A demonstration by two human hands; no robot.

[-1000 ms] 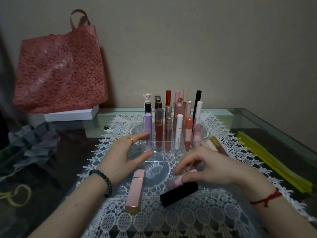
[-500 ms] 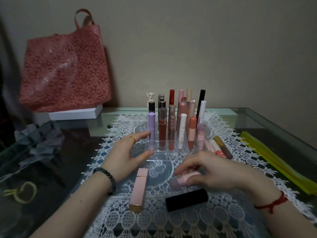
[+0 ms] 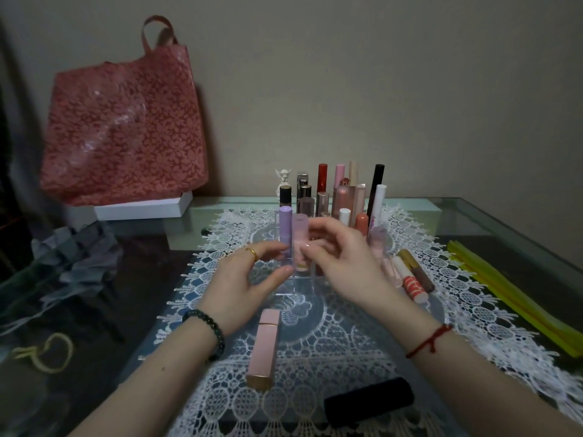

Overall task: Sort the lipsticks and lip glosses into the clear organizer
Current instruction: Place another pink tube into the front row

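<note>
The clear organizer (image 3: 299, 283) stands mid-table on the lace mat, holding several upright lipsticks and glosses. My right hand (image 3: 347, 263) holds a pale pink tube (image 3: 299, 244) upright in a front slot, beside a lilac tube (image 3: 285, 228). My left hand (image 3: 243, 282) rests against the organizer's front left corner, fingers apart, a gold ring on one finger. A square pink lipstick (image 3: 264, 348) and a black lipstick (image 3: 369, 402) lie on the mat near me. Several tubes (image 3: 410, 279) lie to the right of the organizer.
A red floral bag (image 3: 123, 121) on a white box (image 3: 142, 208) stands at the back left. Yellow strips (image 3: 511, 294) lie along the right side. Grey crumpled material (image 3: 72, 263) and a yellow loop (image 3: 47, 354) are on the left of the glass table (image 3: 504, 222).
My right hand picked the pale pink tube up off the mat and carried it forward, upright, to the organizer's front row. The left hand stayed at the organizer; the black lipstick stayed behind.
</note>
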